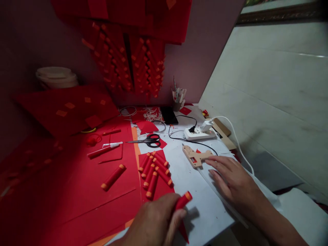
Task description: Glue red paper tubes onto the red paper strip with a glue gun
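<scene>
My left hand (159, 217) is closed round a red paper tube (183, 201) with an orange band at its end, low over the front of the table. Just beyond it, several similar red tubes (155, 169) lie in a slanted, two-sided pattern on a red paper strip (166, 196). A beige glue gun (193, 156) lies on its side, a clear glue stick (217, 194) trailing from its back. My right hand (230, 177) is at its handle, fingers stretched out and apart; whether the fingertips touch it I cannot tell.
Black scissors (151, 140) lie behind the tubes; a loose tube (112, 177) rests on red paper at left. A white power strip (200, 133) with cables, a phone (169, 115) and a pen cup (177, 102) stand farther back. Finished tube strings (147, 68) hang on the wall.
</scene>
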Available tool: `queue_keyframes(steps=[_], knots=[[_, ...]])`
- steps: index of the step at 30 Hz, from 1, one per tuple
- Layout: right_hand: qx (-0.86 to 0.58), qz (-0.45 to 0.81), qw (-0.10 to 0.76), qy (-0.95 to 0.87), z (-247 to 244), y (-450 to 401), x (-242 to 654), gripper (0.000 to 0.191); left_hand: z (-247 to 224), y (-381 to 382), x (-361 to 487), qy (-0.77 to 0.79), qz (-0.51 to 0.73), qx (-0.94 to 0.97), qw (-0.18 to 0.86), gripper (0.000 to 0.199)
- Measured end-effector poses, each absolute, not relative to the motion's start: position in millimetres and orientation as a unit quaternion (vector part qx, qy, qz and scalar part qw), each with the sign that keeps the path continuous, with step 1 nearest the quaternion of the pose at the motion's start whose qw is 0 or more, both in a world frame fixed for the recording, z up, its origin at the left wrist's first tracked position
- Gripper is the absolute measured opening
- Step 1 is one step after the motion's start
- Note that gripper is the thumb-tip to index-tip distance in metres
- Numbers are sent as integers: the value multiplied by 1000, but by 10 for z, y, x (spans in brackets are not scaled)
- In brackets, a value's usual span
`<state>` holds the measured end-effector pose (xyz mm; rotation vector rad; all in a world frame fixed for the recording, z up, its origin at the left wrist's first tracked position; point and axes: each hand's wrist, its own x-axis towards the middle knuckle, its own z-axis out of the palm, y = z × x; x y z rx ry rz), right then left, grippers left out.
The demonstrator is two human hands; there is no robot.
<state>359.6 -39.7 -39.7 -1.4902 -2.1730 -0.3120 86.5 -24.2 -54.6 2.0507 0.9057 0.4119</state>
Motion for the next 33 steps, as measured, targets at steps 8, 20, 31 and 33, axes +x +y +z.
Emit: queue_keyframes(steps=[8,20,31,33], knots=[[-510,-31,248,-823,-358,-513,3140,33,-350,-177,693,363,320,777,403,17],[-455,33,271,-848,-598,-350,2236,38,-313,800,351,615,200,714,268,22],[-453,8,289,-843,-709,-329,2197,36,-386,769,360,581,94,758,281,22],[-451,6,292,-843,-718,-329,2197,36,-385,768,358,578,90,760,283,19]])
